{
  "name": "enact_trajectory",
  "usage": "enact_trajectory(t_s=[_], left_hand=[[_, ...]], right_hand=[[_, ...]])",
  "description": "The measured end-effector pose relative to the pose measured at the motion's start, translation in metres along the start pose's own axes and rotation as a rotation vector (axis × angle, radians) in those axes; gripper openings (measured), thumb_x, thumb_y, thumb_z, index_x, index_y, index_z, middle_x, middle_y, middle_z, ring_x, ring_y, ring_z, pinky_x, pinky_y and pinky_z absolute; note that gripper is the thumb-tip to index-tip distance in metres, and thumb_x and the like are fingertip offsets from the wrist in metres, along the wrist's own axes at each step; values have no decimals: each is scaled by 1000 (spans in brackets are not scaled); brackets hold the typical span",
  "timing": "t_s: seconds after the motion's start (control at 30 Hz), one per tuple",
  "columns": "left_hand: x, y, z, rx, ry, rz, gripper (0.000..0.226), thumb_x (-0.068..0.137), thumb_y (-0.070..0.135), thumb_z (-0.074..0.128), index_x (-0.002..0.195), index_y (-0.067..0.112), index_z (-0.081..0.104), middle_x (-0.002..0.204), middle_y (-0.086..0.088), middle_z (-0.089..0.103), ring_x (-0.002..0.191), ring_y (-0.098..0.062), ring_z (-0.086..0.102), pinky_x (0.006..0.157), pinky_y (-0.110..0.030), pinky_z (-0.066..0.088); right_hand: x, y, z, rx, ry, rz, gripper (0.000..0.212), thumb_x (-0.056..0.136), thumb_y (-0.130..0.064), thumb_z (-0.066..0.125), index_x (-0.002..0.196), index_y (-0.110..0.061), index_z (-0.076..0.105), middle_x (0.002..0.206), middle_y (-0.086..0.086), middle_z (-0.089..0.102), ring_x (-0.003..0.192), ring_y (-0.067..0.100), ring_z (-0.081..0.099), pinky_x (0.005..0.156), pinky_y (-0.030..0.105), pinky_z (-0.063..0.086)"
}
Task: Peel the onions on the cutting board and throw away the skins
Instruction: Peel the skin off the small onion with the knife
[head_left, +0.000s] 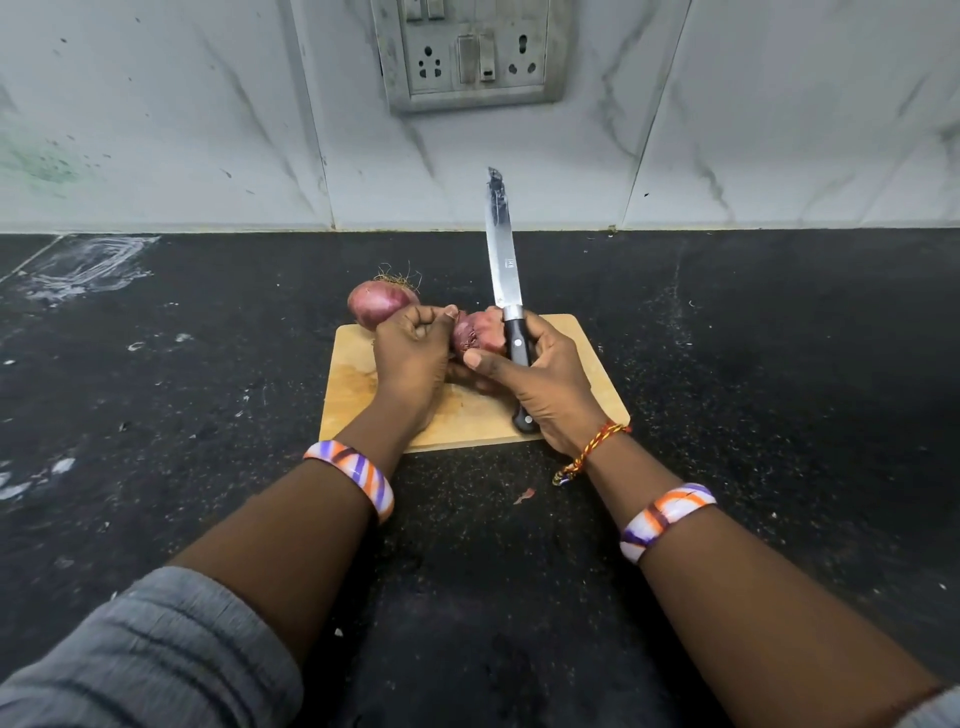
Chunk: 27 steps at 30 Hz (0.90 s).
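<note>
Partly hidden onion (475, 338) between hands.

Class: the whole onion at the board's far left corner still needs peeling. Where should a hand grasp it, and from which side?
Grip the whole onion around its round middle, coming from the left, because its rooty end points back and the left hand blocks the right.

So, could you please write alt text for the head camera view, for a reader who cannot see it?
Two hands work on a red onion above a wooden cutting board: the left hand grips it, while the right hand holds a black-handled knife, blade pointing away. A second, unpeeled onion lies at the board's far left corner, on a dark countertop.
</note>
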<state>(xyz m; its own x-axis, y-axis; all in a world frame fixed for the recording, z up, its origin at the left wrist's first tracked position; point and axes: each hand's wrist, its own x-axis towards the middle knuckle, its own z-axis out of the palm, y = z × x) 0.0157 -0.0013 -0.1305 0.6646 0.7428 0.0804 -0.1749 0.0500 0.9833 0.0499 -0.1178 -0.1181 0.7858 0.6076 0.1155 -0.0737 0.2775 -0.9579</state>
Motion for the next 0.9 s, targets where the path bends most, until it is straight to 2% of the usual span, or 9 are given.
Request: enact_trajectory(t_s=[0.2,0.27,0.37,0.5,0.57,0.63,0.7,0.73,0.9], left_hand=[[-1,0,2,65,53,-21,13,93,7,50,83,5,58,66,-9,61,37,-9,57,38,-20,48],[-1,-1,2,96,47,-7,10,94,5,48,90,4,57,77,-12,64,49,-15,63,47,-27,55],[1,-4,0,272,17,116,14,93,5,49,89,11,61,89,-10,66,81,-22,64,79,-42,55],[-6,-2,2,323,-88,251,26,96,27,45,93,15,67,89,-6,69,89,-18,64,85,-43,52],[-10,2,3,251,-166,265,28,94,33,47,103,17,68,101,-4,70,100,-16,64,92,-43,50],[-12,5,3,208,-236,259,39,89,38,51,119,17,61,115,2,65,109,-4,58,97,-30,47],[-16,9,4,199,-311,282,44,85,32,58,127,18,54,107,17,63,95,15,56,84,-8,45],[-17,9,5,215,-338,302,45,83,28,61,127,18,53,101,20,63,88,17,57,78,-5,44],[-14,3,5,143,-345,301,33,83,26,62,112,11,64,102,-4,70,92,-9,65,85,-24,51]], right_hand=[[1,0,-3,45,51,20,27,78,1,69,101,-10,62,89,6,68,63,12,63,54,20,55],[1,-1,-5,123,106,34,19,81,-2,66,96,-12,62,77,4,66,53,8,60,47,18,53],[1,-5,-6,251,172,68,5,88,-10,59,89,-14,57,64,1,59,42,4,52,37,15,43],[0,-7,-8,266,188,114,14,91,-29,55,91,-15,58,75,11,53,37,3,43,32,13,35],[0,-8,-8,230,193,131,21,89,-36,55,90,-15,60,77,14,53,35,3,41,31,13,33],[0,-8,-7,204,200,147,24,87,-40,58,86,-18,63,68,10,52,34,4,40,31,12,31],[0,-10,-6,203,201,157,22,88,-38,59,80,-18,65,54,4,50,31,5,38,31,12,30],[-1,-11,-5,201,198,163,22,89,-37,58,80,-17,65,49,2,48,30,5,37,32,12,30],[0,-9,-5,69,224,179,30,89,-42,56,75,-16,61,45,-1,48,29,6,37,32,13,28]])
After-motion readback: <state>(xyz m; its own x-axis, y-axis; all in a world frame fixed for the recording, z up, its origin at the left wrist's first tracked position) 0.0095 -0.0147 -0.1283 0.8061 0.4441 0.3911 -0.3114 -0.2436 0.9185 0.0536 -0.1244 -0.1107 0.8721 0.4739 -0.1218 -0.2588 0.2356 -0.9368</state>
